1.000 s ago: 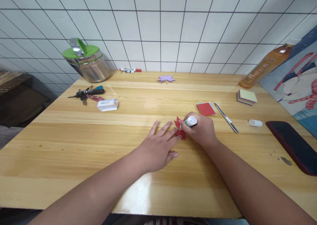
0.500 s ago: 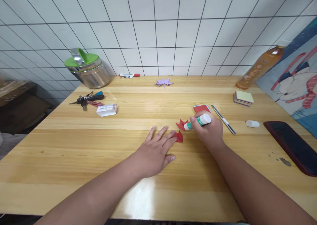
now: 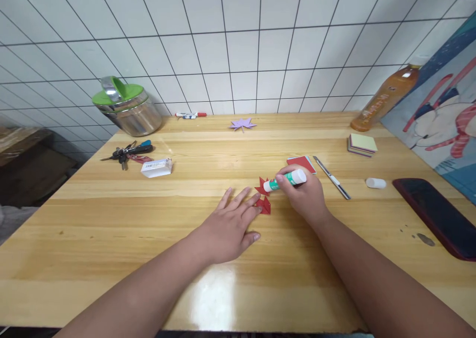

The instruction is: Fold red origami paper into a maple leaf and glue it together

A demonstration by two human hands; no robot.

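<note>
My right hand [image 3: 305, 195] is closed around a white and green glue stick [image 3: 285, 180], tilted so its lower end meets a pointed piece of folded red paper [image 3: 261, 184]. Just below that lies a second folded red paper piece [image 3: 265, 206], with fingertips of my left hand [image 3: 228, 229] resting on its left edge. The left hand lies flat on the wood, fingers spread. Behind the right hand is a stack of red and light-blue paper sheets [image 3: 300, 164], partly covered by it. A white glue stick cap [image 3: 376, 183] lies farther right.
A utility knife [image 3: 332, 178], a phone [image 3: 435, 216], a sticky-note pad [image 3: 362, 144] and a tea bottle [image 3: 386, 100] stand or lie right. A purple paper leaf [image 3: 243, 124] and markers [image 3: 190, 115] are at the back; keys [image 3: 128, 152], a small white box [image 3: 156, 168] and a steel pot [image 3: 132, 112] left.
The glue stick in my right hand has moved left across the upper red paper piece. My left hand stays on the lower piece. The whole view has shifted slightly.
</note>
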